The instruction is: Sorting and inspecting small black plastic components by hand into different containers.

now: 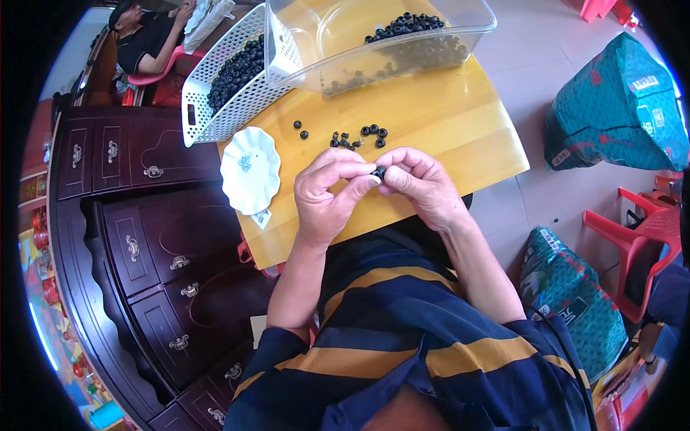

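Note:
Over the near part of the wooden table, a small black ring-like part [379, 172] sits between my fingertips. My left hand [323, 192] pinches it from the left, thumb and forefinger closed. From the other side my right hand [425, 188] grips it, with the fingers partly covering it. Just beyond my hands lie several black round parts [374, 130] with holes, and a cluster of smaller black pieces [343, 141]. Two black beads [300, 130] rest farther left. Left of my left hand, a white scalloped dish [264, 188] holds tiny shiny pieces [246, 162].
At the far side of the table [467, 136] stand a white perforated basket [200, 123] and a clear plastic bin [305, 77], both holding black parts. Dark drawers [154, 223] flank the left. Teal bags [611, 108] and a red chair [632, 241] are on the right. Another person [147, 43] sits far left.

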Motion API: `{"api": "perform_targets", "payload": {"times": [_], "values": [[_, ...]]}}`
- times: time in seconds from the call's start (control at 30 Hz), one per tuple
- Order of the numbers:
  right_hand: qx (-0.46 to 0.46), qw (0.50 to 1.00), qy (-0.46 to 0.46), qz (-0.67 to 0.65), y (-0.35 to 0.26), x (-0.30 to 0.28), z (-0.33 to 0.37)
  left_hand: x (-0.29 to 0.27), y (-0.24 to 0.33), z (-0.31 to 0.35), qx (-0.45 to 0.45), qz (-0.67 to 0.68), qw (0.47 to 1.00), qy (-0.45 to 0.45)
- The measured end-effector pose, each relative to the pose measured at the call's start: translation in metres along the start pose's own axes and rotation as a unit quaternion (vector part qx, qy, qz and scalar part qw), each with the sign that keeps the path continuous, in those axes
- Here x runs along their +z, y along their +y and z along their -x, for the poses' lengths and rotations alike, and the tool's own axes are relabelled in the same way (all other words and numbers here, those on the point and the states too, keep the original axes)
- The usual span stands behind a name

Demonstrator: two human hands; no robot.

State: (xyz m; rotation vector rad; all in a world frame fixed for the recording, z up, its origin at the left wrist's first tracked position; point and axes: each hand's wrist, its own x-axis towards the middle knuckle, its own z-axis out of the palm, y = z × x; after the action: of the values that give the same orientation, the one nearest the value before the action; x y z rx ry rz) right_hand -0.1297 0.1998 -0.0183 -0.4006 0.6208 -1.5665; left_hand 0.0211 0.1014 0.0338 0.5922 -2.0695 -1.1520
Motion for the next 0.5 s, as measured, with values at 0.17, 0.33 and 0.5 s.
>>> {"api": "perform_targets", "payload": {"times": [0.17, 0.33, 0.5], "values": [[-0.009, 1.0, -0.004, 0.004, 0.003, -0.004, 0.0, 0.0, 0.001, 0.001, 0.01, -0.017, 1.0, -0.01], [-0.009, 1.0, -0.021, 0.011, 0.003, -0.003, 0.001, -0.009, 0.008, -0.002, 0.008, -0.028, 0.999, -0.043], [-0.012, 1.0, -0.017, 0.01, 0.004, 0.001, 0.001, -0.007, 0.005, 0.002, 0.066, -0.065, 0.995, -0.023]]}}
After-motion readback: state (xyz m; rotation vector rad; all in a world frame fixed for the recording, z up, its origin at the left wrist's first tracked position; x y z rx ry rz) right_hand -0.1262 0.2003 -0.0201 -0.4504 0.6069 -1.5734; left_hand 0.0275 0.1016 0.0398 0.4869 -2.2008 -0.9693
